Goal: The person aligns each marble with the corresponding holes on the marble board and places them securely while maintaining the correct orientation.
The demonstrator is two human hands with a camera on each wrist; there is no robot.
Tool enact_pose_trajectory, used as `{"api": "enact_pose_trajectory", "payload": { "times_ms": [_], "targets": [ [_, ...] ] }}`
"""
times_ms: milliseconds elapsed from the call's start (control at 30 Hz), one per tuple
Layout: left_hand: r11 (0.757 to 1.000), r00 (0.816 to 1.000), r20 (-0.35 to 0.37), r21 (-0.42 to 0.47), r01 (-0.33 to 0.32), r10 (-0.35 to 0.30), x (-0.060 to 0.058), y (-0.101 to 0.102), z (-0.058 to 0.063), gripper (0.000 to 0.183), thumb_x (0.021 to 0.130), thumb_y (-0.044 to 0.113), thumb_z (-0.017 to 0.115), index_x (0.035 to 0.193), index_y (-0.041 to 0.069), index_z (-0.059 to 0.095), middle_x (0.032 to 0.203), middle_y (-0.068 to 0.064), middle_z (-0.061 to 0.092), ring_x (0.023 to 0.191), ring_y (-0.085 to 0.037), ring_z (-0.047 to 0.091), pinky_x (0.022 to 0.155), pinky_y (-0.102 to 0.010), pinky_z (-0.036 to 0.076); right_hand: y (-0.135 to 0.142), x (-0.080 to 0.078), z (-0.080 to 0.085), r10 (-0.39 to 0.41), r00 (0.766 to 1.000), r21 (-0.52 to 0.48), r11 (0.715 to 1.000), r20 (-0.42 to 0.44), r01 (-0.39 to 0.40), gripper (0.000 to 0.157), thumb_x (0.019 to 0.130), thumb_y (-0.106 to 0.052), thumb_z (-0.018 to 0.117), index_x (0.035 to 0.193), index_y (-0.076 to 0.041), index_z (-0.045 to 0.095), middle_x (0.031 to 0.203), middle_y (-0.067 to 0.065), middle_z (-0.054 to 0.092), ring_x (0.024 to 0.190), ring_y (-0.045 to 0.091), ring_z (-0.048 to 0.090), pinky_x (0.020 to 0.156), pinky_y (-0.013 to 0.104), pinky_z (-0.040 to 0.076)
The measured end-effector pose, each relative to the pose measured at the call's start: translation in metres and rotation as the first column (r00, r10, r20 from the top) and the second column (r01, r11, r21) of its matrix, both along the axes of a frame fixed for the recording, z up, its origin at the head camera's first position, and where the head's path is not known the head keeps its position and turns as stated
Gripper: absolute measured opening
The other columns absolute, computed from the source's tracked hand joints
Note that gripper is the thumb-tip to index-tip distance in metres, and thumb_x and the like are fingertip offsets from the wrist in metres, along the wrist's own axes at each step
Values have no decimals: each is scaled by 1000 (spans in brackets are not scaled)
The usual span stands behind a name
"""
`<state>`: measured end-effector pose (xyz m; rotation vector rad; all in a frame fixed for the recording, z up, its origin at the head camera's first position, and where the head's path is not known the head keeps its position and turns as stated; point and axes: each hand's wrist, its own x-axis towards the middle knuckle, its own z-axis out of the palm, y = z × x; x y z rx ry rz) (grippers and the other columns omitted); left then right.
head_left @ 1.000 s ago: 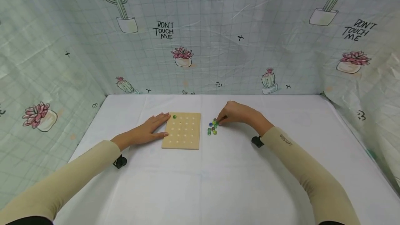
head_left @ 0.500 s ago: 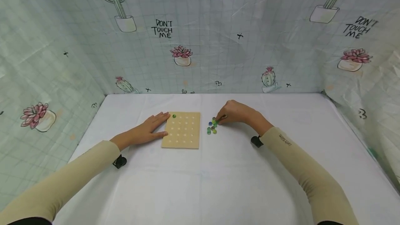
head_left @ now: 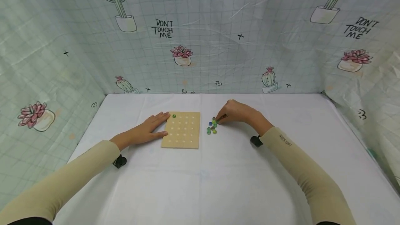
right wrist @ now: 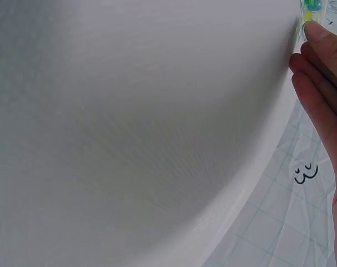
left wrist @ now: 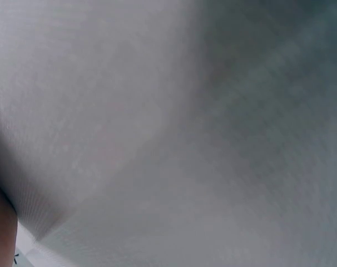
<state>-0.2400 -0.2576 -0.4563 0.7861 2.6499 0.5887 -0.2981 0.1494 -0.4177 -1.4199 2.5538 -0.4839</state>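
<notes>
A square wooden board with rows of shallow pits lies on the white-covered table. One green marble sits in its far-left pit. My left hand rests flat at the board's left edge, fingers spread and touching it. Right of the board is a small cluster of glass marbles, green, blue and brown. My right hand is over the cluster's right side, thumb and fingertips pinching at a marble that they partly hide. In the left wrist view only a bit of the left hand shows.
White cloth covers the table in front of the board. A patterned curtain with printed cacti rises along the back and both sides. Each wrist carries a small black camera, such as the left camera.
Both hands stay almost where they were, the right one at the marbles and the left one at the board. The head view shifts only slightly.
</notes>
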Motion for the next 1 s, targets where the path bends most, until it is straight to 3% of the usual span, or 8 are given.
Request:
{"api": "enact_pose_trajectory", "payload": {
  "times_ms": [267, 533, 800, 1000],
  "targets": [
    [1000, 1000, 2, -1, -3, 3, -4, 5, 6, 85, 101, 55, 55, 166, 21, 11, 171, -6, 13, 158, -31, 6, 126, -55, 1, 3, -1, 9, -15, 1000, 16, 1000, 23, 15, 18, 88, -16, 82, 105, -9, 82, 100, 0, 79, 89, 7, 74, 76, 19, 59],
    [999, 999, 46, 17, -27, 27, 5, 6, 8, 87, 101, 54, 56, 165, 15, 13, 171, -10, 14, 157, -34, 6, 125, -59, 1, 1, 7, 5, -66, 995, -28, 997, 71, 68, 20, 87, -14, 82, 106, -10, 82, 102, -1, 79, 89, 4, 74, 77, 14, 57],
    [997, 993, 100, 33, -73, 69, 8, 9, 23, 84, 99, 43, 65, 164, 11, 22, 169, -12, 19, 155, -36, 15, 124, -57, 19, -7, 14, 8, -38, 998, -147, 988, 55, 46, 18, 86, -11, 82, 105, -8, 82, 100, 0, 79, 87, 4, 74, 76, 14, 57],
    [996, 990, 112, 32, -86, 82, 6, 12, 27, 84, 97, 42, 69, 162, 9, 27, 167, -15, 24, 153, -38, 21, 123, -56, 23, -19, 13, 15, -39, 997, -203, 978, 68, 52, 17, 87, -12, 82, 104, -10, 83, 98, -1, 79, 84, 3, 74, 74, 16, 58]
  ]
}}
